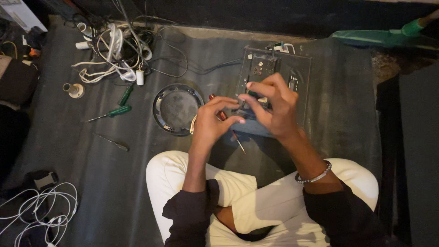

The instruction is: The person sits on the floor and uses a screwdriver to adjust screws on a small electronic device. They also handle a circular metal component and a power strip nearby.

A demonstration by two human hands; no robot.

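I sit cross-legged on a dark mat. My left hand and my right hand meet above a dark rectangular electronic panel with sockets and small parts on it. The fingertips of both hands pinch at something small between them; it is too small to tell what it is. A red-handled screwdriver lies under my left hand, its shaft pointing toward my knees. A round black ring-shaped cover lies just left of my left hand.
Two green-handled screwdrivers and a thin dark tool lie to the left. A tangle of white and black cables fills the far left. White earphone wires lie at lower left. A green object lies far right.
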